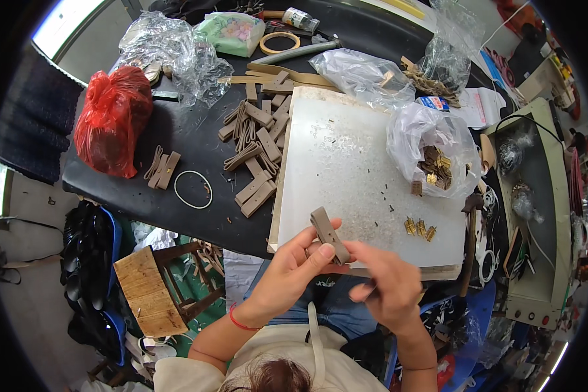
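Note:
A folded taupe strap with small holes is pinched upright between the thumb and fingers of my left hand, over the near edge of the white board. Close to the strap's lower end is my right hand, its index finger reaching toward it; motion smears the fingers, and I cannot tell what they hold. Several gold metal clips lie on the board to the right. Left of the board spreads a heap of similar folded straps. A smaller strap bundle lies further left.
A red plastic bag stands at the left. On the board's right, a clear bag holds more gold clips. A hammer and scissors lie beyond it. A tape roll sits at the back, a wooden stool below left.

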Demonstrator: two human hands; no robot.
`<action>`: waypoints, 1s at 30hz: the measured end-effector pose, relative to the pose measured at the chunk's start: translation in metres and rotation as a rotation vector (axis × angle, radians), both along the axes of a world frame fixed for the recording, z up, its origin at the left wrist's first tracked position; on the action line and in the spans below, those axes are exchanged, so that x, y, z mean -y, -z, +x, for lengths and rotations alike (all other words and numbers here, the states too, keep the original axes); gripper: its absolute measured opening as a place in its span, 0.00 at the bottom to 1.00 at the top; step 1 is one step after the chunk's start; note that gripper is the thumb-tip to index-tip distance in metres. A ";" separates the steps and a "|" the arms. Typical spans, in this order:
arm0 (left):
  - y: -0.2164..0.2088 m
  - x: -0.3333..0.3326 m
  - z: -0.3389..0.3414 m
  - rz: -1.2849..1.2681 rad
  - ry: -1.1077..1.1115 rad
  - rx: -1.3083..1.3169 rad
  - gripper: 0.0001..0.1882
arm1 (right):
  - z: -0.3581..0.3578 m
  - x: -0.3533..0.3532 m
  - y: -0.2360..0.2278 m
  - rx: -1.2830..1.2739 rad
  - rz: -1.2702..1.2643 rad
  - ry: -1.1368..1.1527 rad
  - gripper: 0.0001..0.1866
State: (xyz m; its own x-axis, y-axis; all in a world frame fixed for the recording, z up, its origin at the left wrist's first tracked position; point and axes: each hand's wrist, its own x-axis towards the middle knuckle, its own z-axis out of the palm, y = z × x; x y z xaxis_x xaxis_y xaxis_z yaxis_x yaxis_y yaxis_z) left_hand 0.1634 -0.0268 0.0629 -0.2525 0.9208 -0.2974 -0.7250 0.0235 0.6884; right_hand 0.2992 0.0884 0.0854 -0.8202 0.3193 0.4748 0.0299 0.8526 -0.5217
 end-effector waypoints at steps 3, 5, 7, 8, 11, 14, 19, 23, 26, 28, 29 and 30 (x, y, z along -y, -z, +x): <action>-0.003 0.000 0.001 0.023 0.017 -0.027 0.24 | 0.002 -0.006 -0.007 0.066 -0.159 0.127 0.19; -0.001 0.002 0.002 0.048 0.024 -0.079 0.24 | -0.001 -0.006 -0.001 0.081 0.047 0.161 0.16; -0.001 0.003 -0.001 0.055 0.097 -0.155 0.24 | -0.002 -0.007 0.003 0.089 0.127 0.130 0.16; -0.001 0.003 -0.001 0.058 0.133 -0.193 0.24 | -0.001 -0.008 0.003 0.096 0.141 0.121 0.15; 0.003 0.006 0.001 0.017 0.120 -0.276 0.21 | -0.001 -0.008 0.003 0.117 0.165 0.092 0.14; 0.002 0.006 0.001 -0.024 0.155 -0.383 0.18 | -0.002 -0.006 0.000 0.149 0.134 0.083 0.11; 0.010 0.002 0.017 -0.062 0.038 -0.672 0.15 | -0.003 -0.003 -0.013 0.419 -0.632 0.192 0.08; 0.009 0.001 0.018 -0.009 0.020 -0.689 0.15 | -0.001 -0.015 -0.020 0.506 -0.847 0.188 0.09; 0.003 0.000 0.009 0.036 0.093 -0.468 0.16 | 0.001 -0.008 -0.025 0.424 -0.725 0.204 0.08; 0.006 0.000 0.008 0.028 0.134 -0.522 0.17 | 0.002 -0.004 -0.025 0.400 -0.632 0.196 0.08; 0.007 0.000 0.007 0.024 0.155 -0.549 0.17 | 0.001 -0.005 -0.027 0.420 -0.679 0.199 0.08; 0.009 0.000 0.007 0.038 0.142 -0.519 0.17 | 0.000 -0.006 -0.029 0.441 -0.725 0.203 0.08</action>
